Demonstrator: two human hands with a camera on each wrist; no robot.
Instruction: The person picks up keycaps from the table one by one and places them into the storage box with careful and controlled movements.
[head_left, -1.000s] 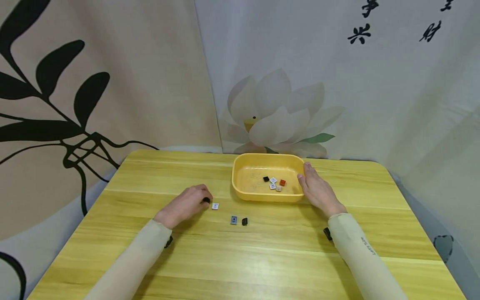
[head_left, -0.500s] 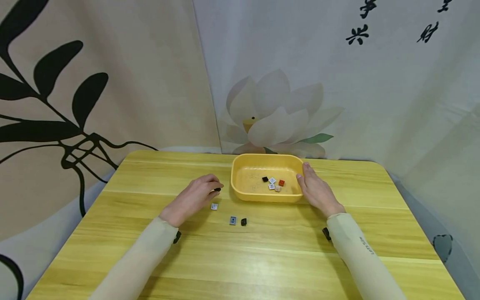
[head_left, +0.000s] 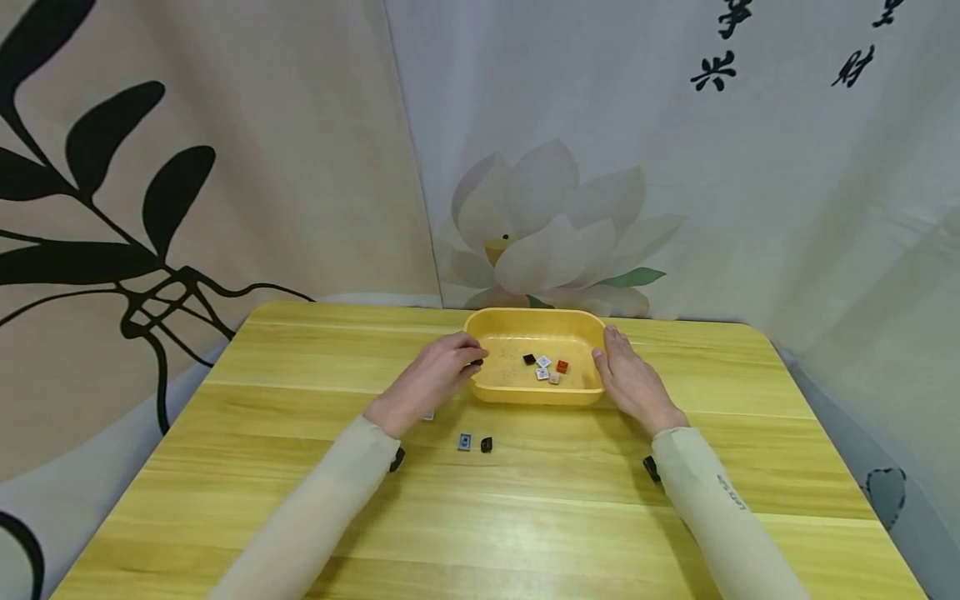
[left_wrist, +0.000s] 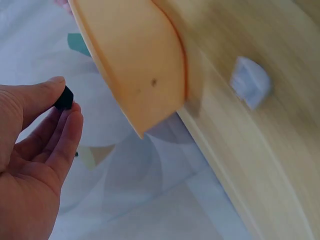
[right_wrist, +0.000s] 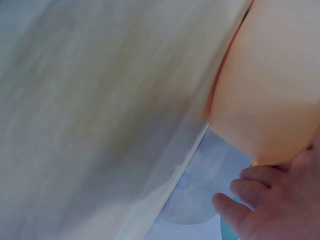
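Note:
My left hand (head_left: 431, 377) is at the left rim of the yellow tray (head_left: 536, 396). Between its thumb and fingertips it pinches a small black piece (left_wrist: 64, 99), clear in the left wrist view. Inside the tray lie a black piece (head_left: 529, 359), a red piece (head_left: 562, 367) and several white or pale ones (head_left: 542, 374). My right hand (head_left: 637, 385) rests with extended fingers against the tray's right side; the right wrist view shows its fingers at the tray wall (right_wrist: 265, 125).
On the wooden table (head_left: 570, 517), in front of the tray, lie a grey-blue piece (head_left: 465, 442) and a black piece (head_left: 487, 445). A white piece (head_left: 428, 416) is partly hidden by my left hand. A printed curtain (head_left: 300, 167) hangs behind the table.
My left hand has moved right and away from me, from beside the white piece to the tray's left rim, carrying the black piece. My right hand has stayed at the tray.

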